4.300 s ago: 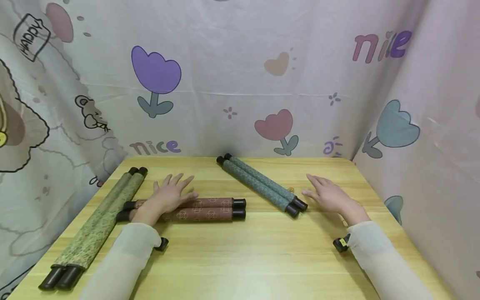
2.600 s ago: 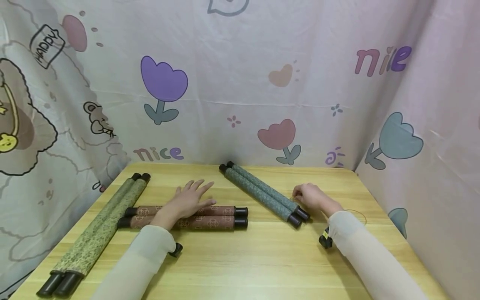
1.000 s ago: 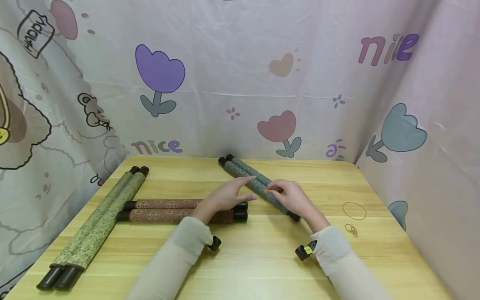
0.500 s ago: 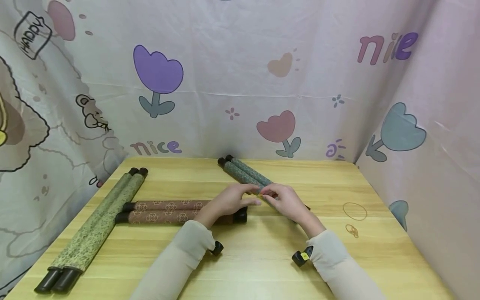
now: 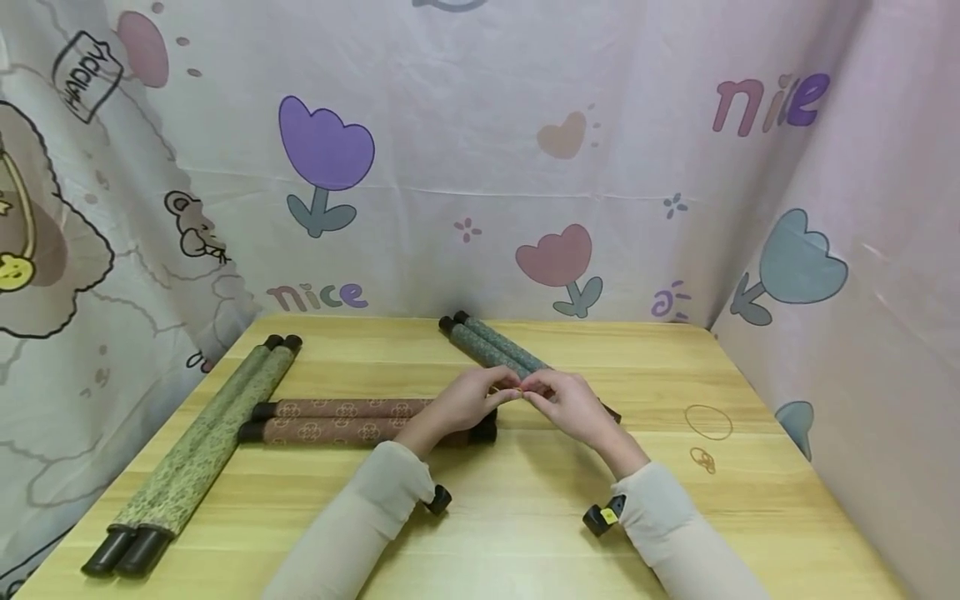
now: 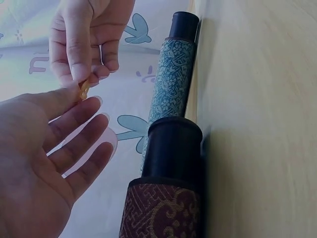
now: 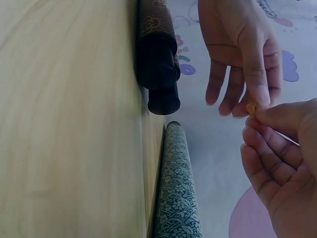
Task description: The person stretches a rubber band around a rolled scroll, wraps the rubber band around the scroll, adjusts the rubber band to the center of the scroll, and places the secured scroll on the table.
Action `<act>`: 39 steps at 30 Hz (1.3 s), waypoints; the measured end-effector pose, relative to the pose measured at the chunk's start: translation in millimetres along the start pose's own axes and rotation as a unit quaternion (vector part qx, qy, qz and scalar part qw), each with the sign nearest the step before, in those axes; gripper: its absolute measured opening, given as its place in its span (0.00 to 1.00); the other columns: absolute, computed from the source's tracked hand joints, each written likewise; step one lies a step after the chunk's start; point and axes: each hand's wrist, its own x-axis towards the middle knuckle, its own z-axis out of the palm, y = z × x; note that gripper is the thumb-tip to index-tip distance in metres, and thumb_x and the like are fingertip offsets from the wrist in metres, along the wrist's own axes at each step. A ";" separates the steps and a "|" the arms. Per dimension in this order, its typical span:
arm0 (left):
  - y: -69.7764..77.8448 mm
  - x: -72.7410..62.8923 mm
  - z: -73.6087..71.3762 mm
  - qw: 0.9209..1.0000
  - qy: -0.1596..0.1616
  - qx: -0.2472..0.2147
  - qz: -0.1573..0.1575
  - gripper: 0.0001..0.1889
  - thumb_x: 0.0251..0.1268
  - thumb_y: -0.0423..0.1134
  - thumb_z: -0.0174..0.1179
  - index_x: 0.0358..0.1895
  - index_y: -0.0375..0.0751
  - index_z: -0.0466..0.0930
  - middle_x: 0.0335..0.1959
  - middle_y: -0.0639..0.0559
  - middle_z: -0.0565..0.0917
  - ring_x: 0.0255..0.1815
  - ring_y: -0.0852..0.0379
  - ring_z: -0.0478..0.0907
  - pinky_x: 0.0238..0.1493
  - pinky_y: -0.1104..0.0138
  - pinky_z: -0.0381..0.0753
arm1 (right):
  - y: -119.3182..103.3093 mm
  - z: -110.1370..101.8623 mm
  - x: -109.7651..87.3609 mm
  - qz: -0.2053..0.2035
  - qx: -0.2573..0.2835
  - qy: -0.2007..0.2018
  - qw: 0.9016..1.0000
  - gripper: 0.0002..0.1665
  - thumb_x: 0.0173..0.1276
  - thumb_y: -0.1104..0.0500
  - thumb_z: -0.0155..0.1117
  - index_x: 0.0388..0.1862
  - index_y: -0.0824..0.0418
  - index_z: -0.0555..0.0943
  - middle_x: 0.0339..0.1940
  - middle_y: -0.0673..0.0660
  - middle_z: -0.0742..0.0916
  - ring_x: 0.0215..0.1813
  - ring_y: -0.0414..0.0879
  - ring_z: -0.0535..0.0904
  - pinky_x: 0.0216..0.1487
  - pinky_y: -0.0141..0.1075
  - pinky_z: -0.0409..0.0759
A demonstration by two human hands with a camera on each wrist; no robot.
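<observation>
In the head view, my left hand [image 5: 463, 402] and right hand [image 5: 567, 406] meet fingertip to fingertip above the near part of the blue-green scroll [image 5: 489, 346]. Thumb and finger of each hand pinch a small bunched orange-yellow rubber band [image 6: 84, 90], seen between the fingertips in both wrist views. Whether it is one band or more, I cannot tell. The remaining left fingers are spread in the left wrist view. Under my left wrist lies the brown patterned scroll [image 5: 330, 431], its dark right-hand knobs partly hidden by the hand.
A yellow-green scroll [image 5: 206, 437] lies slanted along the table's left side. One round rubber band [image 5: 708, 406] and a tangled clump of rubber bands [image 5: 703, 460] rest on the wooden table [image 5: 510, 533] at right. A printed curtain [image 5: 427, 150] hangs behind the back edge.
My right hand picked up the small band at the right and carried it left over the blue-green scroll. My left hand moved right from the brown scroll and now pinches the band too.
</observation>
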 end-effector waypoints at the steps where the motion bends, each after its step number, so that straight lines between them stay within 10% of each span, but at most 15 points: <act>1: -0.3 0.4 0.5 1.000 0.001 0.001 0.003 0.11 0.73 0.46 0.56 0.51 0.48 0.80 0.45 0.55 0.85 0.46 0.59 0.81 0.46 0.64 0.81 | 0.3 0.1 -0.3 0.002 0.002 -0.001 1.000 0.06 0.71 0.58 0.64 0.44 0.55 0.85 0.36 0.48 0.86 0.38 0.37 0.81 0.41 0.34 0.82; 15: -4.4 0.3 -1.3 0.999 0.017 0.000 0.031 0.03 0.71 0.41 0.59 0.42 0.49 0.80 0.37 0.59 0.83 0.41 0.62 0.80 0.42 0.67 0.80 | 0.6 -6.0 -1.1 0.028 -0.004 -0.012 1.000 0.04 0.71 0.58 0.63 0.41 0.54 0.84 0.34 0.49 0.86 0.37 0.37 0.80 0.42 0.37 0.81; 39: -9.1 -3.7 -16.5 1.000 0.003 -0.016 -0.008 0.08 0.73 0.44 0.56 0.43 0.45 0.82 0.37 0.55 0.83 0.36 0.59 0.79 0.39 0.64 0.79 | 6.8 -26.3 -4.7 0.038 -0.012 0.019 0.999 0.04 0.75 0.58 0.58 0.41 0.55 0.79 0.35 0.54 0.85 0.35 0.44 0.80 0.38 0.40 0.78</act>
